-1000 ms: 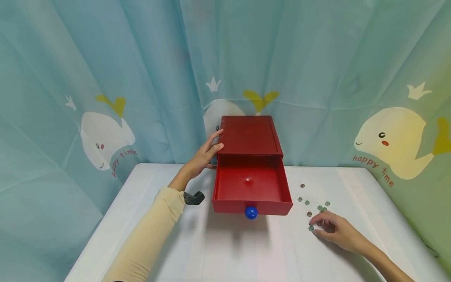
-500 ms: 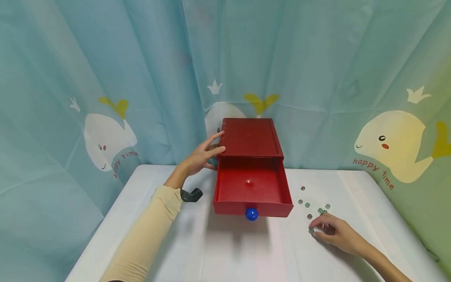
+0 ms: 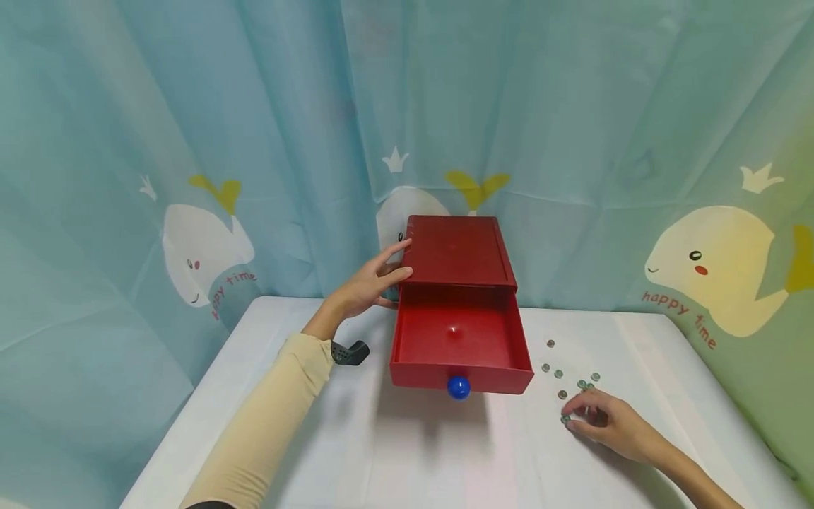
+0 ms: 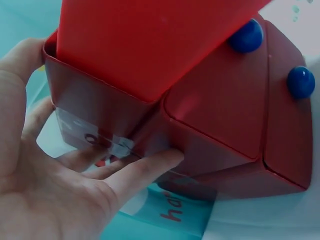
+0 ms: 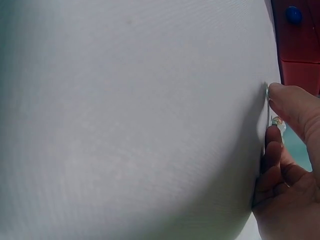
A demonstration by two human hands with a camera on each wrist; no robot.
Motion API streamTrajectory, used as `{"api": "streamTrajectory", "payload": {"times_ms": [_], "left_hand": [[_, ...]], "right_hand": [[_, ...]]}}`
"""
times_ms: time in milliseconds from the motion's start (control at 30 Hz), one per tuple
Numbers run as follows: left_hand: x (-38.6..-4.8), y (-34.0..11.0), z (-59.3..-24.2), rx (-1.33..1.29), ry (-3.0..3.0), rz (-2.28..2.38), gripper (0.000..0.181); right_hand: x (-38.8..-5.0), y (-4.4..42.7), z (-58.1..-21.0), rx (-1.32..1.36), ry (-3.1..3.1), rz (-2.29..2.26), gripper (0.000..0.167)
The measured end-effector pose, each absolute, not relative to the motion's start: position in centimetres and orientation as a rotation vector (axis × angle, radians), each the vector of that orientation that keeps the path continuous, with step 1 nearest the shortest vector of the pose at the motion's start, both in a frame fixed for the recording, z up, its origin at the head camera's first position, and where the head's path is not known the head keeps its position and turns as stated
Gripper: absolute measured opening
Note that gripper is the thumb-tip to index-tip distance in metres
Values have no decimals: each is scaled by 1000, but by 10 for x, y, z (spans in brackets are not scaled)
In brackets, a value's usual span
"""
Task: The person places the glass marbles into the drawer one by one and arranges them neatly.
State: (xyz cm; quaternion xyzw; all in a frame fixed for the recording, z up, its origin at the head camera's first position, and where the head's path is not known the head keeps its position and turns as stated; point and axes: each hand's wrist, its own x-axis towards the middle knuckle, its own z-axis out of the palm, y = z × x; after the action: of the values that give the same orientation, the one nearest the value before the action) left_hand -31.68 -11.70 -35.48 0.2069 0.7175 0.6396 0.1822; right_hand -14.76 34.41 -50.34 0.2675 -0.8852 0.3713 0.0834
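A red drawer cabinet (image 3: 458,249) stands at the back with its top drawer (image 3: 416,378) pulled out and a blue knob (image 3: 458,387) on the front. My left hand (image 3: 362,286) rests on the cabinet's left side, fingers spread and fairly straight; in the left wrist view its fingers (image 4: 150,172) touch the red wall. To the right, my right hand (image 3: 613,426) is low on the table, thumb and index finger pinching a small round green glass bead (image 3: 565,419). In the right wrist view the thumb (image 5: 287,100) hides most of that bead.
Several similar beads lie beyond the right hand, some green (image 3: 558,374), some brownish (image 3: 562,394). The white-covered table (image 3: 521,459) ends at a whale-print curtain (image 3: 305,141) behind. Lower drawers with blue knobs (image 4: 300,82) show in the left wrist view.
The head view has shifted slightly. My right thumb and index finger have drawn closer around the green glass bead, covering more of it. My left hand stays against the cabinet.
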Motion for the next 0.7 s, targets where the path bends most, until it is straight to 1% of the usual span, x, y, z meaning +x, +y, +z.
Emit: {"api": "streamTrajectory", "payload": {"times_ms": [367,700], "left_hand": [[-316,-115,-358,589,2052,1825,65],[-315,-115,-360,577,2061,1833,63]], "right_hand": [[-149,346,-507,766,-2654,1107,32],[-152,346,-497,822,-2704,1180,25]]}}
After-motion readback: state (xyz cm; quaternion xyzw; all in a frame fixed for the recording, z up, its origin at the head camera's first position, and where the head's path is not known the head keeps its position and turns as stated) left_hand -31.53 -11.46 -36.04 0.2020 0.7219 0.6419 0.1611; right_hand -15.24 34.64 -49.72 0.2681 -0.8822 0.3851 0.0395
